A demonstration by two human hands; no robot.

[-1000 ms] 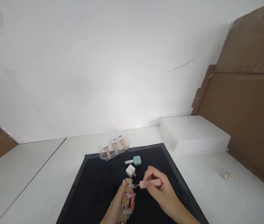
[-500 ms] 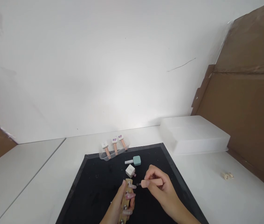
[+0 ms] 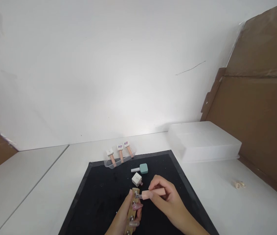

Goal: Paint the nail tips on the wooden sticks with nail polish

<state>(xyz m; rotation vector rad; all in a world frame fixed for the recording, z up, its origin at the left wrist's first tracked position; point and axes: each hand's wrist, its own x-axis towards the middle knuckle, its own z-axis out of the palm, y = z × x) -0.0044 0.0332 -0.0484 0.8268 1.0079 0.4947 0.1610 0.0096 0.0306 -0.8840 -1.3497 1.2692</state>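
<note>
My left hand is closed around a wooden nail display stand that carries several false nails on metal studs. One nail, a pink one, sticks out to the right, with a clear nail below it. Between finger and thumb, my right hand grips a nail polish brush by its peach cap. The bristles are at the topmost nail, which the brush partly hides. Just above the stand lies an open white polish bottle, its neck pointing down to the right.
A mint-green bottle with a white cap lies on the black mat. Behind it, a clear tray holds three peach-capped bottles. A translucent plastic box stands at the right, with small beige rings nearer me.
My right hand has moved left with the brush, bringing its bristles from beside the topmost nail onto it. My left hand and the stand have barely moved.
</note>
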